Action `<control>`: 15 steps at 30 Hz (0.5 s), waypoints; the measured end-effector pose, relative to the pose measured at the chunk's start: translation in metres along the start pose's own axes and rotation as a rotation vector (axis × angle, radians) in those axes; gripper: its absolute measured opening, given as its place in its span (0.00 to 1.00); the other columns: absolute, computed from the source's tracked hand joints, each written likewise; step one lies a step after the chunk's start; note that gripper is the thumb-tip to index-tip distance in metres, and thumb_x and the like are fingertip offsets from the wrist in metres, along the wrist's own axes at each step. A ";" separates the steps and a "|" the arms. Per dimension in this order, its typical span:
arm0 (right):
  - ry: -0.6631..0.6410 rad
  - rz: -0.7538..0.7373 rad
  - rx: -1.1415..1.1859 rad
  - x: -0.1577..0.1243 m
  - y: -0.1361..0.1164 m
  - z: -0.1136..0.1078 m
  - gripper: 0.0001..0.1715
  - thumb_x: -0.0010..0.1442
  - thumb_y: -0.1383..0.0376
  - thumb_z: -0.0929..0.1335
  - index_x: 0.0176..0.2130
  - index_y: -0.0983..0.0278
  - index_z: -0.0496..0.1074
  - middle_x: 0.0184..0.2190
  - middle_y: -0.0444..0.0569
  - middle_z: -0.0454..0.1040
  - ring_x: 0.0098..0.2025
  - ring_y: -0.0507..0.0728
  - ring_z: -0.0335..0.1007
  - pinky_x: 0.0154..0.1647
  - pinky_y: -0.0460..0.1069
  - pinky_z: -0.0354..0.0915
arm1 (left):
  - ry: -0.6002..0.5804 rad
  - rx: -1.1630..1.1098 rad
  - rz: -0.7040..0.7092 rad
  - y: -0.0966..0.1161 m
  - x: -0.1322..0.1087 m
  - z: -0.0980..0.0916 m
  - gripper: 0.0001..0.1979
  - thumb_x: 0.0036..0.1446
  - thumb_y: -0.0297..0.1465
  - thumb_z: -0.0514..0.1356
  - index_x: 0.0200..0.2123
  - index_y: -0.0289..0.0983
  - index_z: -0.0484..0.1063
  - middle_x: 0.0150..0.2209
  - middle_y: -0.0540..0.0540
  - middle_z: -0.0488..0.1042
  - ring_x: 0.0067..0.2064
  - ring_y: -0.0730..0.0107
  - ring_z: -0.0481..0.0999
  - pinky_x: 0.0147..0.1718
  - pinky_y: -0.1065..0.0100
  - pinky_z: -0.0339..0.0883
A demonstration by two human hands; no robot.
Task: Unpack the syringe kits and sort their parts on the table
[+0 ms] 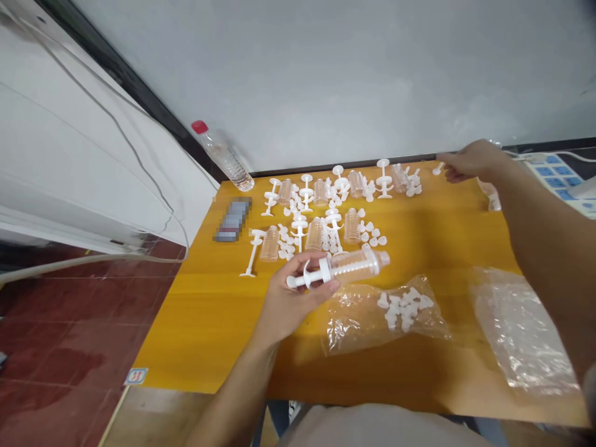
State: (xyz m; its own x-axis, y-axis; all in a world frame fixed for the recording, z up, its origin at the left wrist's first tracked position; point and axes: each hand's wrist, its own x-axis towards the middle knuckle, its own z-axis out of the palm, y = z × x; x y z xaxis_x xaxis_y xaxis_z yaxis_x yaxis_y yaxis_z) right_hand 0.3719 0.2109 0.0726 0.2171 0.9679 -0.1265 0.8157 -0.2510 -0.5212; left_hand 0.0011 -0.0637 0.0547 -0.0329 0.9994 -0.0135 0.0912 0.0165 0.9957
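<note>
My left hand is closed around the plunger end of an icing syringe, which has a clear ribbed barrel and a white plunger and points right above the table. At the table's back right, my right hand reaches out with its fingers apart. A small white nozzle is at its fingertips; whether they touch it is unclear. Two rows of parts lie left of it: white plungers, clear barrels and groups of small white nozzles. Under the held syringe lies a clear bag with white nozzles inside.
A water bottle with a red cap leans at the back left, beside a blurred phone. Another clear plastic bag lies on the right of the wooden table. A white and blue power strip is at the far right.
</note>
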 end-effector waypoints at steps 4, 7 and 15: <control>-0.270 -0.001 0.418 -0.104 -0.025 -0.007 0.45 0.64 0.35 0.66 0.38 0.77 0.79 0.35 0.68 0.80 0.34 0.58 0.79 0.41 0.53 0.75 | 0.160 0.005 0.271 0.009 0.021 0.019 0.22 0.49 0.33 0.76 0.48 0.42 0.79 0.39 0.49 0.81 0.35 0.72 0.79 0.35 0.71 0.77; -0.492 -0.103 0.750 -0.183 -0.038 0.016 0.46 0.54 0.30 0.70 0.40 0.70 0.81 0.38 0.63 0.82 0.36 0.60 0.81 0.40 0.52 0.79 | 0.180 0.030 0.434 0.011 0.037 0.044 0.23 0.49 0.33 0.76 0.49 0.42 0.79 0.42 0.48 0.81 0.39 0.71 0.80 0.40 0.69 0.78; -0.252 -0.043 1.312 -0.203 -0.031 0.046 0.17 0.63 0.51 0.74 0.36 0.62 0.72 0.37 0.51 0.80 0.43 0.57 0.79 0.54 0.53 0.77 | 0.079 -0.192 0.134 0.001 0.040 0.073 0.27 0.51 0.42 0.75 0.53 0.43 0.77 0.40 0.48 0.80 0.37 0.70 0.82 0.39 0.66 0.80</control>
State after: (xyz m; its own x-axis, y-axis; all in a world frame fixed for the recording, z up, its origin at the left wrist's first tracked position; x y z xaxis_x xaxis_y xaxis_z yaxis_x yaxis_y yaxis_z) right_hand 0.2779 0.0228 0.0755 -0.0162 0.9859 -0.1666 -0.3268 -0.1627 -0.9310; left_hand 0.0728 -0.0218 0.0489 -0.1116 0.9866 0.1193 -0.0908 -0.1297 0.9874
